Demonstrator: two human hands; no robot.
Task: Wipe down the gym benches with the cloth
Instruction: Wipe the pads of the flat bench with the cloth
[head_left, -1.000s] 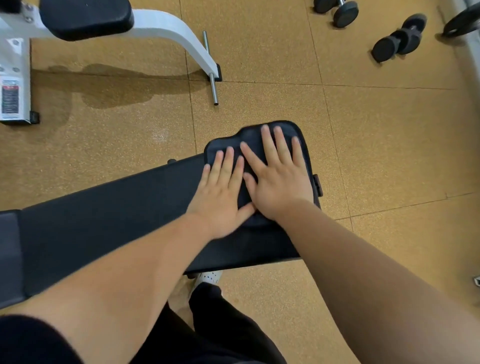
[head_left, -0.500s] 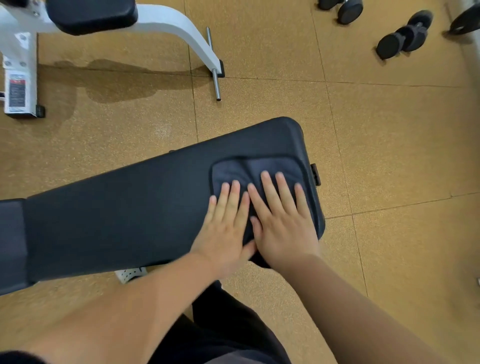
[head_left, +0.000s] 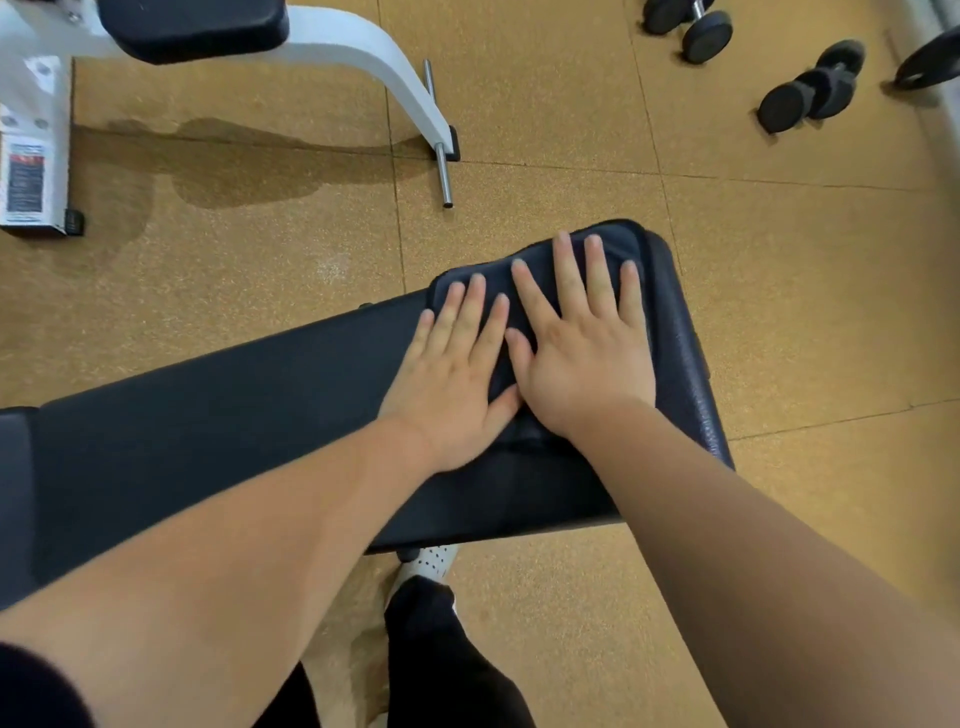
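A long black padded gym bench (head_left: 234, 415) runs from the left edge to centre right. A dark folded cloth (head_left: 540, 260) lies on its right end, reaching the far edge of the pad. My left hand (head_left: 452, 379) and my right hand (head_left: 582, 364) lie side by side flat on the cloth. Their fingers are spread and point away from me, and the thumbs touch. Both palms press down; neither hand curls around the cloth. Most of the cloth is hidden under the hands.
A white machine frame (head_left: 363, 47) with a black pad (head_left: 192, 26) and a steel pin (head_left: 441, 156) stands at the far left. Dumbbells (head_left: 810, 93) lie on the cork-coloured floor at the far right. My white shoe (head_left: 431, 564) shows under the bench's near edge.
Half a second ago the hands and cloth were at the near edge of the bench end. They have slid away from me, back to the far edge.
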